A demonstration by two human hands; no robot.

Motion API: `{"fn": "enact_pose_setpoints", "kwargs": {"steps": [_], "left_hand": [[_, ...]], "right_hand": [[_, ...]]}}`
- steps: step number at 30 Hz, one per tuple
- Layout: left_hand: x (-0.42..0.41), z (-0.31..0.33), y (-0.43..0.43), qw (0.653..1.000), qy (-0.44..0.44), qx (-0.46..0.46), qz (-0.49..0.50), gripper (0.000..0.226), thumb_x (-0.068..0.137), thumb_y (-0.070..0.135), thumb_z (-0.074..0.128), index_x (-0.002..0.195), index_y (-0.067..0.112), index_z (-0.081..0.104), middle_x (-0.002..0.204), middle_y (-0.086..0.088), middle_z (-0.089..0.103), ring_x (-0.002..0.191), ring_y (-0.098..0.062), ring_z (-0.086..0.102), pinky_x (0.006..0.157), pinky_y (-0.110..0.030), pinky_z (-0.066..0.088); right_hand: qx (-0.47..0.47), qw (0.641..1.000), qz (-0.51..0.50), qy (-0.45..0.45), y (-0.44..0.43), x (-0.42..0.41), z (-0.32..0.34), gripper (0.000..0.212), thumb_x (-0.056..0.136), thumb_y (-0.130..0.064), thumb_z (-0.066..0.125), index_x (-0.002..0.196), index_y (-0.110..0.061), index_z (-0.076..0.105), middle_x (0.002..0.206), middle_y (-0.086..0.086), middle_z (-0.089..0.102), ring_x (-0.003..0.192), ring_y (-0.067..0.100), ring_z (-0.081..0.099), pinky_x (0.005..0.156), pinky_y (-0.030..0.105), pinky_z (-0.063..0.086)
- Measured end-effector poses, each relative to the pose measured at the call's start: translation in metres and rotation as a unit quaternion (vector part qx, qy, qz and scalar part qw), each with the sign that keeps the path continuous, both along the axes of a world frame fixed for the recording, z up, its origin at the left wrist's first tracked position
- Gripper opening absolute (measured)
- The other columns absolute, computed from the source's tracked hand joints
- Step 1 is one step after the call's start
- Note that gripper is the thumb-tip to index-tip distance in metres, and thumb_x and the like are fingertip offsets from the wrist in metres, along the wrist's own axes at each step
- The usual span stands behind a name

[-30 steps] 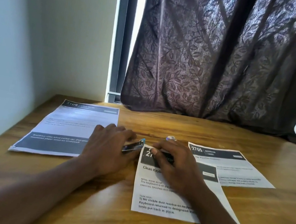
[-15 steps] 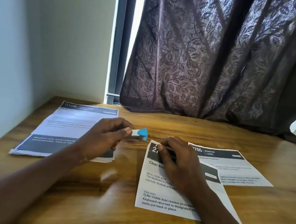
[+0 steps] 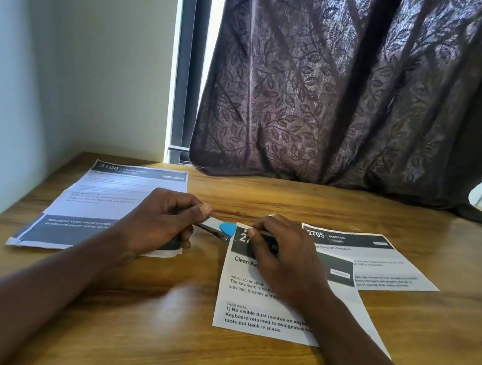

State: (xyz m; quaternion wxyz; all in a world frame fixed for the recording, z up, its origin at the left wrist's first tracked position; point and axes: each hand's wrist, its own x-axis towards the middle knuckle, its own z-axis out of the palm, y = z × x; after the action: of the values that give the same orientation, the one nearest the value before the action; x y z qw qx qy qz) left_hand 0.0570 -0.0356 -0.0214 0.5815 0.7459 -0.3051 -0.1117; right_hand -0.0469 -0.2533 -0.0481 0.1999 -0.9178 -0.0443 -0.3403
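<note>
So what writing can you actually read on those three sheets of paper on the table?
"3108": header of the left sheet.
"Blackout roller blind": its dark band, rest blurred.
"2705", "BEDROOM": header of the right sheet, body blurred.
"Clean Key", cut off by the right hand: middle sheet.
"INITIAL SCENE SETUP", "TASK GOAL": same sheet.
"1) No visible dust residue on", "tools put back in place.": same sheet.

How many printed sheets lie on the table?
3: the left sheet beneath the left hand, the middle sheet under the right hand, the right sheet beside it. None seems hidden.
</note>
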Motion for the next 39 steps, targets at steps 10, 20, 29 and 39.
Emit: {"fn": "enact_pose_setpoints", "kwargs": {"steps": [10,20,29,39], "left_hand": [[-0.012,0.003,-0.013,0.993,0.106,-0.045,0.001,0.037,0.080,0.039,0.074,0.095,0.005,0.079,0.073,-0.015,0.074,0.060,-0.019,0.066,0.068,-0.037,0.065],[-0.015,0.002,-0.018,0.992,0.116,-0.054,0.015,0.024,0.082,0.024,0.079,0.092,0.002,0.077,0.081,-0.016,0.078,0.060,-0.018,0.071,0.061,-0.031,0.065],[-0.013,-0.002,-0.022,0.995,0.082,-0.051,0.033,0.020,0.086,0.021,0.077,0.097,0.004,0.077,0.076,-0.017,0.076,0.065,-0.020,0.074,0.060,-0.028,0.063],[-0.012,-0.006,-0.018,0.995,-0.068,0.058,-0.041,0.021,0.087,0.043,0.075,0.100,0.027,0.080,0.083,0.014,0.078,0.065,-0.006,0.064,0.061,-0.021,0.054]], "right_hand": [[0.022,1.000,0.009,0.000,-0.001,0.002,0.000,0.019,0.097,-0.033,0.056,0.093,-0.020,0.070,0.085,-0.008,0.068,0.081,0.010,0.059,0.076,0.036,0.048],[0.014,1.000,0.015,0.001,-0.002,0.003,0.001,0.019,0.096,-0.028,0.055,0.098,-0.020,0.072,0.092,-0.009,0.069,0.086,0.010,0.060,0.080,0.037,0.050],[0.029,0.998,0.055,0.028,0.001,-0.002,0.004,0.025,0.097,-0.052,0.054,0.094,-0.028,0.060,0.077,-0.015,0.062,0.074,0.011,0.060,0.079,0.046,0.049],[0.136,0.981,0.130,0.035,0.000,-0.009,0.005,0.029,0.095,-0.034,0.067,0.118,-0.028,0.051,0.083,-0.003,0.065,0.076,0.016,0.067,0.069,0.042,0.055]]}}
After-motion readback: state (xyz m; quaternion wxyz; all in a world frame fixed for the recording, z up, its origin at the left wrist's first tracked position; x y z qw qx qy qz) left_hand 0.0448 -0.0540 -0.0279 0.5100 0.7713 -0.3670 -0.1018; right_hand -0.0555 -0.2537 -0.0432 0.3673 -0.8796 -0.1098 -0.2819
